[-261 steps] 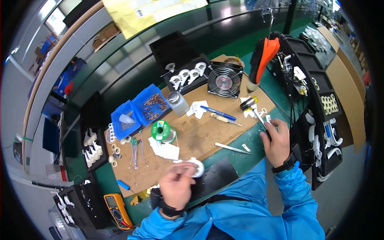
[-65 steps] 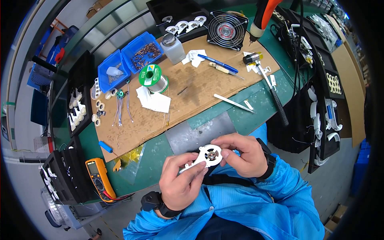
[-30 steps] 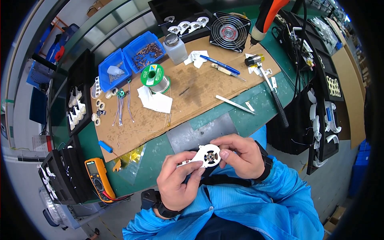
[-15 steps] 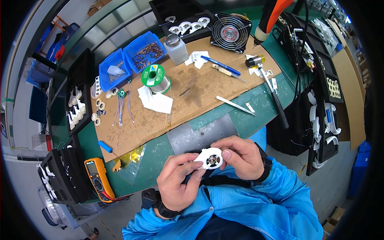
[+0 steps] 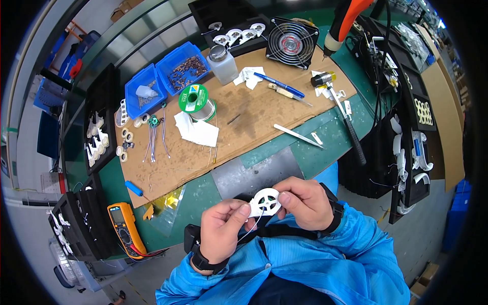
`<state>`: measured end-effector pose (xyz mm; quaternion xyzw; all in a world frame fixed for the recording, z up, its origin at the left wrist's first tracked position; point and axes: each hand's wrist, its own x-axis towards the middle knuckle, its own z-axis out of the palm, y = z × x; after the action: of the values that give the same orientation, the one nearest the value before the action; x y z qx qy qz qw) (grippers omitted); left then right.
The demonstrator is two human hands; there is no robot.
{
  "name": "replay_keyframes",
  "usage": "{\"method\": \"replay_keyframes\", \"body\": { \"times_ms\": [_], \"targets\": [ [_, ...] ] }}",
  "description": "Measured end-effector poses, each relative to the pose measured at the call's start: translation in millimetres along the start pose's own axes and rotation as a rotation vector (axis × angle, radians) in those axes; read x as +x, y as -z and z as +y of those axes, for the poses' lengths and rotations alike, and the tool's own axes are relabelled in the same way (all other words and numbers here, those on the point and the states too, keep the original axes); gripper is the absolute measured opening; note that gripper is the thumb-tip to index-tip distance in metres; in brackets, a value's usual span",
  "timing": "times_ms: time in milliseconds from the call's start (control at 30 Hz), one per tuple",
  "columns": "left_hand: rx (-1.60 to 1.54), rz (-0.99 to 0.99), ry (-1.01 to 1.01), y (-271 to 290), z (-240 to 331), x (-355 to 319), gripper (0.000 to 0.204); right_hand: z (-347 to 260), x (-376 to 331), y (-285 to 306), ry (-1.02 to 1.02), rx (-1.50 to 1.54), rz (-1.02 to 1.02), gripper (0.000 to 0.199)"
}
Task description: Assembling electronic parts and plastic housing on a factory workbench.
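My left hand (image 5: 221,227) and my right hand (image 5: 309,207) hold a small white round plastic housing (image 5: 266,202) between them, just past the table's near edge. Spoked openings pierce its upturned face. My left thumb presses on its left side, while my right thumb and fingers pinch its right rim. A thin white wire (image 5: 250,232) hangs from the housing toward my jacket. Dark green parts show through the openings, too small to make out.
A grey metal plate (image 5: 258,172) lies beyond my hands. On the cardboard (image 5: 254,124) are a solder spool (image 5: 204,111), blue bins (image 5: 175,89), a bottle (image 5: 223,66), a fan (image 5: 292,41) and a hammer (image 5: 345,119). A yellow multimeter (image 5: 124,229) rests left; an orange electric screwdriver (image 5: 343,23) hangs far right.
The housing has been turned over: its spoked face shows now, where the open side with the metallic inner part showed before. The white wire has come into sight below it.
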<state>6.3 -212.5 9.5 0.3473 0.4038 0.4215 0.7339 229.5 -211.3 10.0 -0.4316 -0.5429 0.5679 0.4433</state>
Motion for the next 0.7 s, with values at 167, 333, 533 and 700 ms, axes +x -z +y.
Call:
{"method": "replay_keyframes", "body": {
  "times_ms": [167, 333, 533, 700],
  "targets": [
    [0.414, 0.074, -0.270, -9, 4, -2, 0.011, -2, 0, 1, -0.031, 0.031, 0.003, 0.027],
    [1.079, 0.047, -0.798, -13, 7, -2, 0.039, 1, -1, 6, 0.030, 0.113, -0.028, 0.033],
    [1.208, 0.045, -0.919, -15, 7, -4, 0.039, -2, 0, 6, 0.055, 0.043, -0.038, 0.033],
    [1.206, 0.041, -0.957, -15, 6, 4, 0.040, -3, 4, 7, 0.058, 0.038, -0.026, 0.032]
  ]
}}
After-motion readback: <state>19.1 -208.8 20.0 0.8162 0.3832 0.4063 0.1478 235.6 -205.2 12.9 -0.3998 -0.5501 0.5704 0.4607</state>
